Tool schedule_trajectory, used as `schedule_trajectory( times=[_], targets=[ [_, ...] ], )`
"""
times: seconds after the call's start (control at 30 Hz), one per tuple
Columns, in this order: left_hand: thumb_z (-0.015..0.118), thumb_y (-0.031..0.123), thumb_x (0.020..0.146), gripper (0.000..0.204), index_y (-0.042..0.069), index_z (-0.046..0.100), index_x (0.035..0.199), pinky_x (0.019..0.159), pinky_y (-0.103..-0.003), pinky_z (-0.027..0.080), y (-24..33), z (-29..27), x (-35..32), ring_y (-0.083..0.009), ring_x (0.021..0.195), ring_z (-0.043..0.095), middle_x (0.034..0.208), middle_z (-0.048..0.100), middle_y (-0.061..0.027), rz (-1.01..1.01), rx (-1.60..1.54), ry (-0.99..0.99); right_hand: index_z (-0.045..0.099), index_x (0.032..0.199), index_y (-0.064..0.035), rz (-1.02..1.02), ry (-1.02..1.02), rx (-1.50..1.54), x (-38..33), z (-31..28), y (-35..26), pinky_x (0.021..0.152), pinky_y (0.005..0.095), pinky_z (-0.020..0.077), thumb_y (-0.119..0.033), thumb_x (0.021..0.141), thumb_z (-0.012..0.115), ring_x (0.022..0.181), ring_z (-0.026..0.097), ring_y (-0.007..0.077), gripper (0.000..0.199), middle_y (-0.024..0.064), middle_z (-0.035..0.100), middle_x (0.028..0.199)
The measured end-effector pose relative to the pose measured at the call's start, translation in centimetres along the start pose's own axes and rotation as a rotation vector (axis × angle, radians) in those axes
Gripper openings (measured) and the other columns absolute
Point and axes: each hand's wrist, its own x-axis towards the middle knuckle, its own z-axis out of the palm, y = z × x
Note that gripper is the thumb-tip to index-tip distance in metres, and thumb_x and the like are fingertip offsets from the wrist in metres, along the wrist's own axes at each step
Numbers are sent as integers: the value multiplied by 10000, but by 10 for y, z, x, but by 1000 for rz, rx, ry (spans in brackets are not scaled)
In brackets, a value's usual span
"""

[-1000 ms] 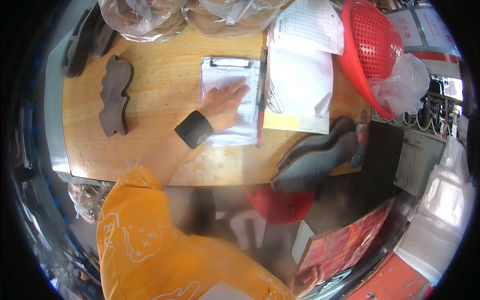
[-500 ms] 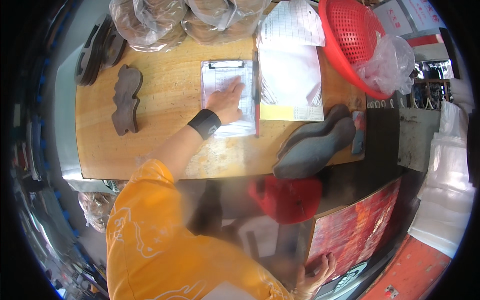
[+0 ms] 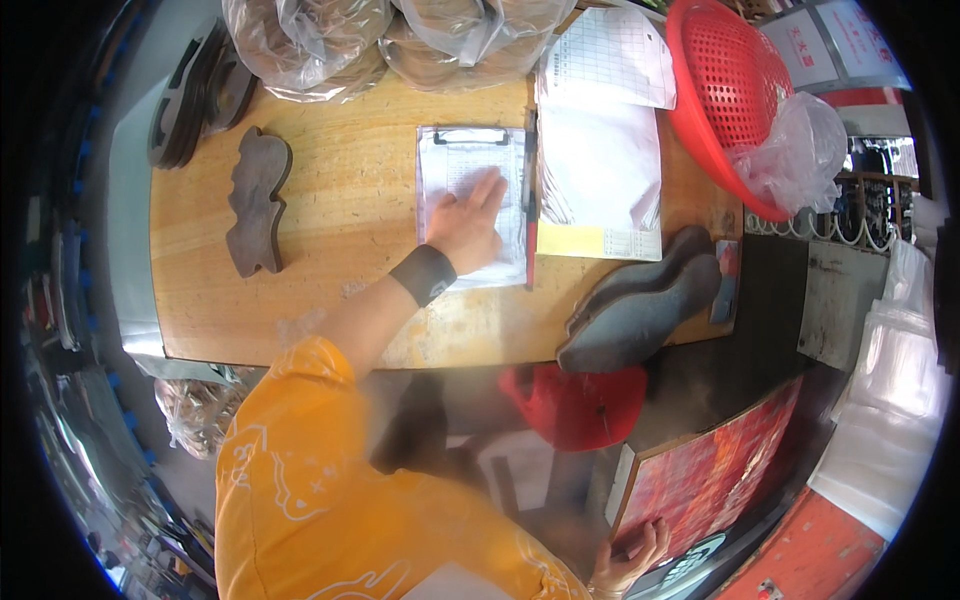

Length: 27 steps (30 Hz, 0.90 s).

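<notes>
A broad, light-brown wooden table (image 3: 350,190) is spreading out before you. A flat, rectangular, red-streaked panel (image 3: 715,475) is slanting across the lower right, apart from the table. A round red plastic basket (image 3: 735,75) is resting at the far right, and a stack of white paper sheets (image 3: 595,160) is lying to its left. Just beside that stack, a rectangular clipboard (image 3: 470,138) is holding white printed pages (image 3: 465,165). Two dark-grey, sole-shaped pieces (image 3: 645,315) are overlapping near the table's right front corner. Your left hand (image 3: 468,228) is resting on the pages, fingers reaching forward, grasping nothing. Your right hand (image 3: 640,552) is touching the panel, fingers parted and loosely bent. A black wristband (image 3: 424,275) is circling your left wrist.
</notes>
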Motion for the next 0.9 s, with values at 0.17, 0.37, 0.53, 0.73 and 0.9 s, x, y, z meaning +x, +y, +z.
schedule_trajectory(
  times=[0.17,0.37,0.53,0.73,0.9],
  targets=[
    [569,126,727,575,67,469,1291,782,-424,463,-3,6,-1,-276,838,620,1413,410,-92,11,-28,134,519,1235,-34,23,-32,4,-3,0,1,1007,535,332,-303,701,766,1210,409,397,647,209,455,1312],
    [576,125,730,475,82,562,1204,712,-370,465,-6,13,0,-249,731,620,1319,523,-70,15,-83,248,517,1234,-38,-3,-29,22,0,-2,0,1016,537,320,-291,701,764,1222,397,400,640,206,448,1324],
    [569,124,735,447,91,582,1180,727,-364,470,-4,9,1,-237,771,627,1305,537,-60,11,-73,269,531,1221,-30,-24,-12,-24,-3,-2,1,979,510,363,-256,741,733,1178,449,361,568,195,498,1276],
    [547,159,782,459,121,547,1240,842,-387,455,-6,22,0,-203,955,617,1367,487,-48,-33,-20,178,529,1165,-27,-35,43,3,-3,7,7,967,531,326,-441,735,662,1118,458,405,611,184,512,1169],
    [467,194,887,431,78,485,1301,1014,-409,380,-13,12,-12,-229,1239,460,1375,464,-103,-150,-34,67,564,1154,-61,-17,60,137,-12,0,23,955,484,381,-249,668,742,1135,458,387,551,167,516,1213]
  ],
)
